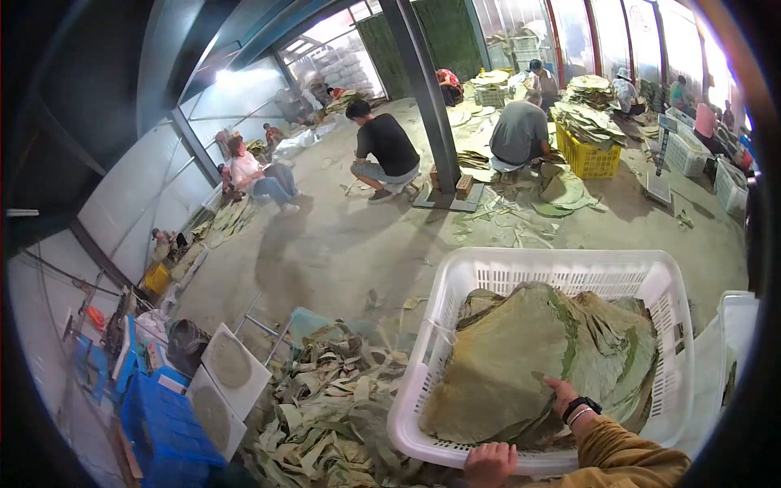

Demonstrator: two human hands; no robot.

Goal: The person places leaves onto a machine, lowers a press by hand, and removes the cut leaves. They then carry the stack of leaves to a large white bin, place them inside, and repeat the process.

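A white plastic basket (675,374) stands in front of me, with a stack of large, dried, grey-green lotus leaves (496,366) in it. The leaves look folded over, with darker green streaks. My right hand (563,396), wearing a dark watch and a light band, is at the near edge of the stack, its fingers closed on the leaves; part of the grip is hidden. At the basket's near rim, my left hand (490,465) has its fingers curled over the plastic.
Leaf scraps (325,407) are heaped left of the basket, beside white square stools (232,358) and a blue crate (167,431). A steel post (423,98) rises ahead. Several people crouch or sit farther off, near a yellow crate (590,159) piled with leaves.
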